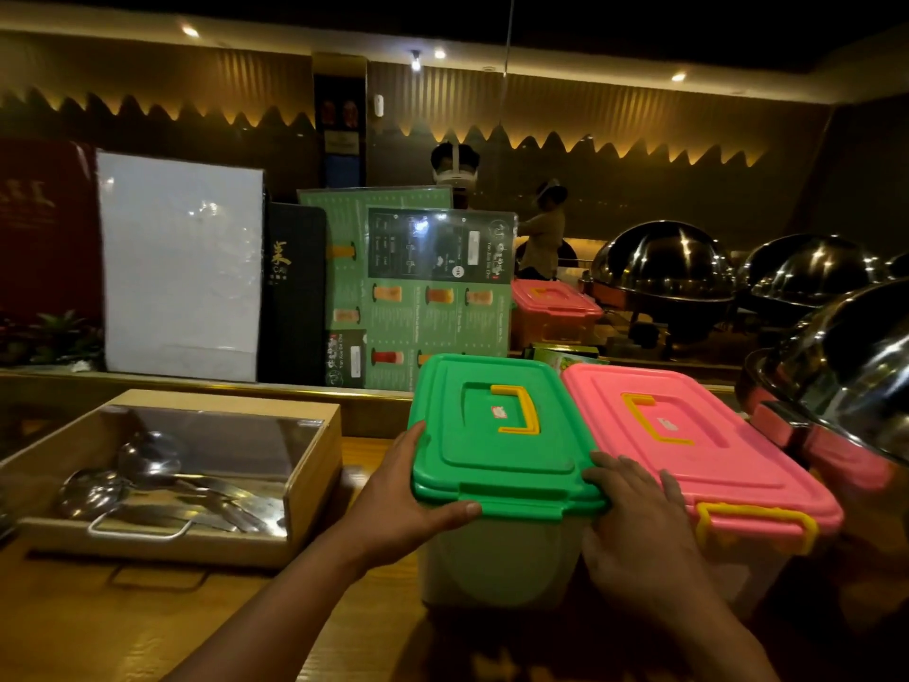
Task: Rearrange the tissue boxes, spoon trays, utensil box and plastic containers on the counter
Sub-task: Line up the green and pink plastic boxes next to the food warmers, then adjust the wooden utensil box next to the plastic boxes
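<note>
While the wooden counter (147, 627) carries both bins side by side, touching, green-lidded container (497, 465) sits left of pink-lidded container (698, 465). Left hand (413, 494) and right hand (639, 524) clamp the green one's sides, fingers spread wide, thumb on front rim.

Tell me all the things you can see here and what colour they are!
Green-lidded plastic container: one, green lid with yellow handle, counter centre.
Pink-lidded plastic container: one, pink lid with yellow handle and latch, touching the green one's right side.
Utensil box: one, wooden, clear cover, steel ladles inside, left.
Menus: several, green, black, white, propped behind.
Chafing dish domes: several, shiny steel, right.
Left hand: gripping green container's left edge.
Right hand: on its right edge.
</note>
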The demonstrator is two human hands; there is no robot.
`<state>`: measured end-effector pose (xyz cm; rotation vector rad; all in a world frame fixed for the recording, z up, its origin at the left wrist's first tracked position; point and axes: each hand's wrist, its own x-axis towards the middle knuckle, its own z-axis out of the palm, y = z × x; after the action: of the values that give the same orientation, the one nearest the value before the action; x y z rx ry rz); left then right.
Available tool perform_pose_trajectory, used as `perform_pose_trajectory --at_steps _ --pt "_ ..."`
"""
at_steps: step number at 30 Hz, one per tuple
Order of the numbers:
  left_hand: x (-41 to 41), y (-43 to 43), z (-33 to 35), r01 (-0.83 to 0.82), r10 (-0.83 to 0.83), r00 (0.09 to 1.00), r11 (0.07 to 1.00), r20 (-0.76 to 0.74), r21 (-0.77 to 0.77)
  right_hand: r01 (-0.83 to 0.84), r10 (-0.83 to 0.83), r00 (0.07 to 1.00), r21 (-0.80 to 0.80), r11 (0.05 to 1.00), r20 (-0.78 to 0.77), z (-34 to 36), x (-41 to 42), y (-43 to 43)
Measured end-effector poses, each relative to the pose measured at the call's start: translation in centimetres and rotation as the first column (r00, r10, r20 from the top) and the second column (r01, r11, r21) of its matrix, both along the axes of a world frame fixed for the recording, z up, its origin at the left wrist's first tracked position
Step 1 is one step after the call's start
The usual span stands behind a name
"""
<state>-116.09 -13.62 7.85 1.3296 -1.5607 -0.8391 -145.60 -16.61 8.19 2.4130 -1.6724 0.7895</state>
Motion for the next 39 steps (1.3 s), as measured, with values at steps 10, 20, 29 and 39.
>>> perform_pose_trajectory --at_steps 10,20,29,39 --pt "11.2 5.3 -0.8 -0.173 0.180 0.982 0.978 0.051 -0.117 -0.280 0.373 0.869 -0.299 0.912 0.326 1.4 12.9 6.4" --pt "36.3 7.9 -2.5 -0.676 0.713 0.689 0.697 0.130 -0.238 -0.198 -0.089 0.781 0.380 0.904 0.618 -5.6 30.6 6.1" --pt "45.0 4.7 -4.4 -0.567 0.581 0.814 0.792 0.005 0.226 -0.213 -0.358 0.603 0.576 0.789 0.713 -7.4 38.5 5.8" --pt "44.6 4.2 -5.5 -0.551 0.562 0.827 0.818 -0.029 0.163 -0.017 -0.442 0.570 0.548 0.836 0.693 -8.4 40.6 5.0"
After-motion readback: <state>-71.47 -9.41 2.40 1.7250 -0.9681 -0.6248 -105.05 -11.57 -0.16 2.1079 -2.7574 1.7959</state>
